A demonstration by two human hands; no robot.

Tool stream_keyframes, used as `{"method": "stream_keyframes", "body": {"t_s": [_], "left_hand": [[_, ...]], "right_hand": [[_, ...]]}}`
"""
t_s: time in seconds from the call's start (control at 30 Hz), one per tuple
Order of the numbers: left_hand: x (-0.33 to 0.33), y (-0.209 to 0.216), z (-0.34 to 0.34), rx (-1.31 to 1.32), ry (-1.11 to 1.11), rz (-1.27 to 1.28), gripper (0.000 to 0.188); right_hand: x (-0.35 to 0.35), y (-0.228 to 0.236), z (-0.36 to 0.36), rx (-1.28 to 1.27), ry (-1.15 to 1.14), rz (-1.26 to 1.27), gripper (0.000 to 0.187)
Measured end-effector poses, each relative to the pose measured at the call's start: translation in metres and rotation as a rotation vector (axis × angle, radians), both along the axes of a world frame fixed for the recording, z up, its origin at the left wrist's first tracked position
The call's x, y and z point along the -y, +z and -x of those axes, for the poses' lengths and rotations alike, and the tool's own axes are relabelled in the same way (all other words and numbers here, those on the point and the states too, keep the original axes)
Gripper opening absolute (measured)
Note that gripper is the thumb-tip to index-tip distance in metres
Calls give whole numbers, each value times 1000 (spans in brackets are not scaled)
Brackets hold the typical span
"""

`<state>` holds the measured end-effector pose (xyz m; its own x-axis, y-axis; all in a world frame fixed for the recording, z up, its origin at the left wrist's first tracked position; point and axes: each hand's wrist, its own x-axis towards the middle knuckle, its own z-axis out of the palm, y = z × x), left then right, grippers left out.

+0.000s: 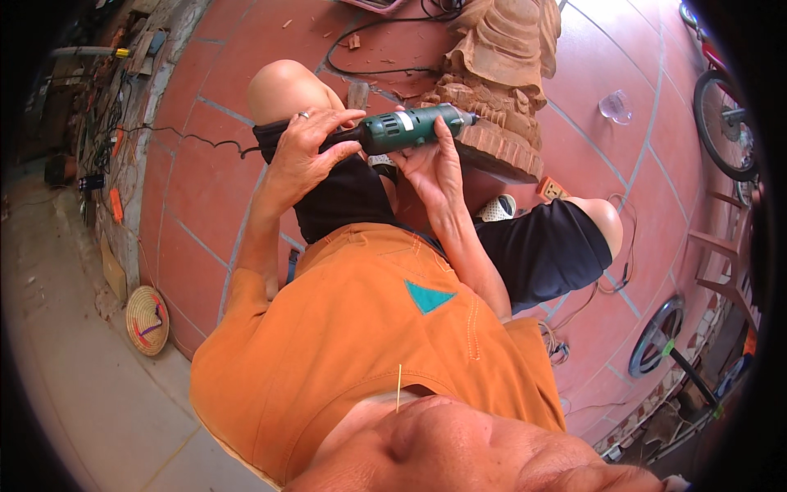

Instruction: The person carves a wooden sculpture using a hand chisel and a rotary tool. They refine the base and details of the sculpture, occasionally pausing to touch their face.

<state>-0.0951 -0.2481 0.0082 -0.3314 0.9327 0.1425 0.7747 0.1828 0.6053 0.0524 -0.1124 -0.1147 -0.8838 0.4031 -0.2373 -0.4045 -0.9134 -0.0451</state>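
A green die grinder [403,131] with a black rear end lies crosswise in front of me, its metal nose pointing right. My left hand [310,146] is closed on the black rear end, where the cord leaves; a ring shows on one finger. My right hand [432,170] holds the green body from below near the nose, with the thumb up along its near side. Some of the right fingers are hidden behind the tool. Just beyond the nose stands a carved wooden statue [502,49] on a jagged carved base [497,146].
An orange power socket block [552,189] sits beside the statue's base. A clear plastic cup [616,107] lies on the red tiles to the right. The grinder's black cord [193,136] runs left. A woven hat [147,321] lies at left; a bicycle wheel [725,125] stands at far right.
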Motion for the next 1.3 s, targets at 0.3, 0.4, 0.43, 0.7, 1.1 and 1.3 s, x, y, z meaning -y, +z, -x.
{"method": "stream_keyframes", "body": {"t_s": [0.3, 0.4, 0.43, 0.7, 1.1, 1.3], "left_hand": [[-1, -4, -2, -22, -8, 0, 40], [-2, -4, -3, -33, -6, 3, 39], [-2, -4, -3, -37, -6, 1, 39], [-4, 1, -9, -40, 27, 91, 38], [-18, 16, 8, -507, -364, 43, 46], [-26, 14, 18, -594, -527, -6, 51]], "right_hand": [[0, -2, 0, -1, 29, -13, 43], [0, -3, 0, 4, 39, -27, 43], [0, -4, 0, 5, 43, -32, 43], [-1, 4, 0, 107, 40, -101, 49], [-4, -5, -3, 161, 93, -169, 45], [-4, -12, -3, 183, 102, -180, 47]]}}
